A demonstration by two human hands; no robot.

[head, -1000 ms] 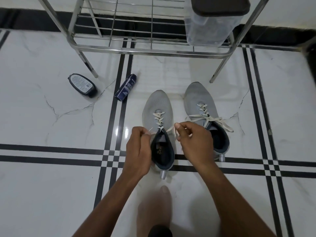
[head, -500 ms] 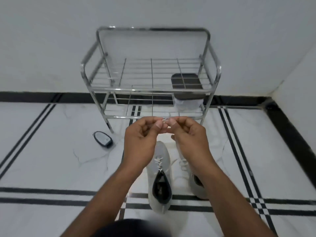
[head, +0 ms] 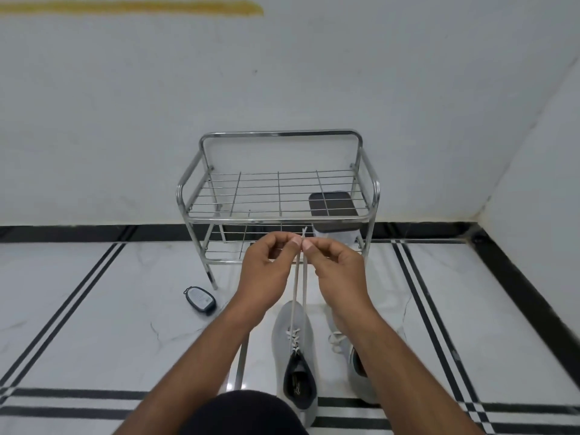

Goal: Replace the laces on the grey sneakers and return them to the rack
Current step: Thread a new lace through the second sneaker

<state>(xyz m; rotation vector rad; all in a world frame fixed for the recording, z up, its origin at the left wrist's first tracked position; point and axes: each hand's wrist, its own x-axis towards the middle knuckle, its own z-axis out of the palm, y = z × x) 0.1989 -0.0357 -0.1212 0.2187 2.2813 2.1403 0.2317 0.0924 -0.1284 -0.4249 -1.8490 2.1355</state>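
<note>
Two grey sneakers stand on the floor before me. The left sneaker [head: 295, 356] has a white lace [head: 298, 284] threaded through its eyelets, with both ends drawn straight up. My left hand [head: 266, 271] and my right hand [head: 339, 271] pinch those two lace ends together at the tips, high above the shoe. The right sneaker [head: 354, 365] is mostly hidden behind my right forearm; its lace lies loose over it. The steel shoe rack [head: 279, 196] stands against the wall just beyond my hands.
A clear container with a dark lid [head: 334, 211] sits on the rack's lower shelf at the right. A dark oval bottle [head: 200, 299] lies on the floor left of the rack. The white wall meets a side wall at the right corner.
My view has tilted up from the shoes toward the rack and wall. Both hands rose from the left sneaker's collar, pulling its lace ends taut and bringing them together.
</note>
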